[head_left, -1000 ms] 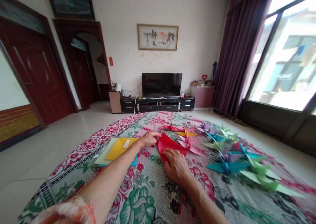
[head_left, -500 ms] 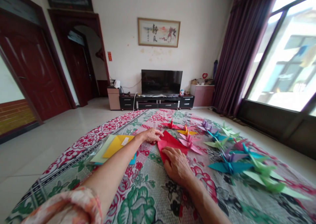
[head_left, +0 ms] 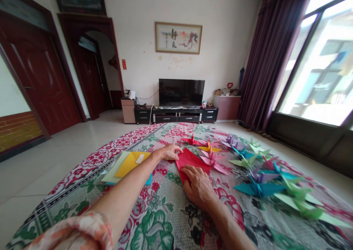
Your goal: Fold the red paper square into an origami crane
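A folded red paper sheet [head_left: 190, 161] lies on the floral cloth [head_left: 154, 220] in front of me. My left hand [head_left: 170, 152] is curled at its far left corner, fingertips pinching or pressing the paper's edge. My right hand [head_left: 198, 187] lies flat on the near part of the red paper, fingers stretched forward and pressing it down. Both forearms reach out from the bottom of the view.
A stack of coloured paper sheets [head_left: 129, 165], yellow on top, lies left of my hands. Several folded paper cranes [head_left: 256, 187] in many colours spread over the cloth to the right. Beyond are a tiled floor, a TV stand [head_left: 179, 114], dark doors and a large window.
Both hands stay on the red paper. The view has shifted slightly; my left fingers have edged a little along the paper's far corner.
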The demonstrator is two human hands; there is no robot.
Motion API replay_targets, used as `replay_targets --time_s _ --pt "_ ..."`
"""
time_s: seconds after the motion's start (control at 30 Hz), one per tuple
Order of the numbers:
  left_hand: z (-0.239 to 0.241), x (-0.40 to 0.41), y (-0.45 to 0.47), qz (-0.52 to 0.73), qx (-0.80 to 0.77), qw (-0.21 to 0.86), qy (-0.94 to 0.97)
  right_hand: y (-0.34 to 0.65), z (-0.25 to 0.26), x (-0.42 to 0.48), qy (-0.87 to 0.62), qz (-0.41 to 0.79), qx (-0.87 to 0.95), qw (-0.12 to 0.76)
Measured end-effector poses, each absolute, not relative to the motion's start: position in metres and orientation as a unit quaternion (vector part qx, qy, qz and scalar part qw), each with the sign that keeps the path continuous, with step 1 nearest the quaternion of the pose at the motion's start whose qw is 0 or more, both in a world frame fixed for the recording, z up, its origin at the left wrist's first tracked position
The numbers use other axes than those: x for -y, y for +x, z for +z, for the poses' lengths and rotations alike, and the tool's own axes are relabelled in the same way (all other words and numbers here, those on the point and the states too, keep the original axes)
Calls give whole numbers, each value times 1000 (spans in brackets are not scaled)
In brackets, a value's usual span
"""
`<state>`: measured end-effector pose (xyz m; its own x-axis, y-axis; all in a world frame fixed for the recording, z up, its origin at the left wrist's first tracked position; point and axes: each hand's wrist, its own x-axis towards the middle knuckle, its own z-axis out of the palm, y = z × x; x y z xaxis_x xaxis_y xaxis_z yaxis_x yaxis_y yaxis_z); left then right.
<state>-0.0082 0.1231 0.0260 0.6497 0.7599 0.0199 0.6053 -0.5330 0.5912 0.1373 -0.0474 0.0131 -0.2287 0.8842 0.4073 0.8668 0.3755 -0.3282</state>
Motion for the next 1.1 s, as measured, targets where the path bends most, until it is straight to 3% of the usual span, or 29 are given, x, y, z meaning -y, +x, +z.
replay_targets --time_s 0.2,0.43,0.67,1.1 --pt "26 -117 -11 141 -394 162 894 137 13 47 -561 8 783 267" --pt "35 -65 -3 154 -420 -64 892 136 16 49 -564 8 784 260" --pt "13 -48 -2 188 -331 -37 924 137 14 46 -574 8 774 267" --pt "7 -40 -9 235 -330 -53 913 159 13 48 -626 18 741 242"
